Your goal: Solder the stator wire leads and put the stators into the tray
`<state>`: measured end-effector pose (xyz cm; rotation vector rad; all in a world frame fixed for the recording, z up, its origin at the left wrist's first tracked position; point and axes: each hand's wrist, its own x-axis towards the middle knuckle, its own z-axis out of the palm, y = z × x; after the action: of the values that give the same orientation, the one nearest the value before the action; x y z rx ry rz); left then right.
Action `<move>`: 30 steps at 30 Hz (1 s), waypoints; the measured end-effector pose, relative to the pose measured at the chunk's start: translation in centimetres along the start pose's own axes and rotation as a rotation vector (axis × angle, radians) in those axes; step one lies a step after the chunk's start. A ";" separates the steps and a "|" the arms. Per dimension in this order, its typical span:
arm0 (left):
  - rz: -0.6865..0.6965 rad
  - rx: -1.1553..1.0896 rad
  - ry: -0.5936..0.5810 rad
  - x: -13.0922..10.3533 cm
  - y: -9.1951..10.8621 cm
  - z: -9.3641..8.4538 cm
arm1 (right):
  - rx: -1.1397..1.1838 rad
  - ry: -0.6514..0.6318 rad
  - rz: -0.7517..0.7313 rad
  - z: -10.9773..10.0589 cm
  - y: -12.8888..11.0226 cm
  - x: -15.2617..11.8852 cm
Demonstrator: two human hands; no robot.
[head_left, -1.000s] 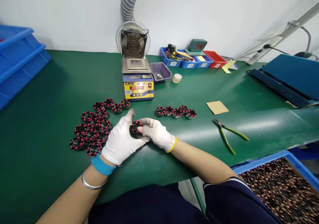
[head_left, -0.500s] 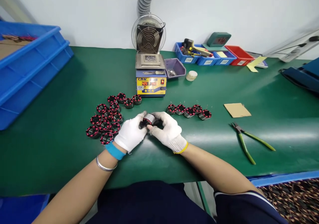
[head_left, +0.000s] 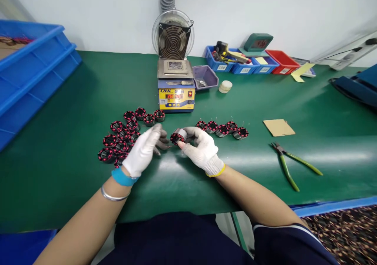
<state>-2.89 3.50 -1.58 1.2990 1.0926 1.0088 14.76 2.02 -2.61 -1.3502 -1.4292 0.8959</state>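
In front of the yellow-fronted solder pot (head_left: 176,101), the gloved right hand (head_left: 202,147) grasps a wound stator core (head_left: 183,133) between thumb and fingers, its red-marked end tilted toward the person. The gloved left hand (head_left: 143,151), front-left of the solder pot, has its fingers released and loosely bent, just beside that core but apart from it, near a cluster of stators (head_left: 123,135). Front-right of the solder pot stand a row of five stators (head_left: 222,131) and, farther out, a cardboard square (head_left: 279,128) and green-handled diagonal cutters (head_left: 282,152); a purple tray (head_left: 212,79) adjoins its right side.
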 end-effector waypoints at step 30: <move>0.109 0.268 -0.009 -1.4 1.7 0.6 | -0.196 0.020 -0.176 -0.9 -0.7 -0.5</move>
<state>-2.55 2.08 0.19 1.5913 1.1906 0.9576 15.38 1.32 -1.81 -1.3468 -1.6255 0.6390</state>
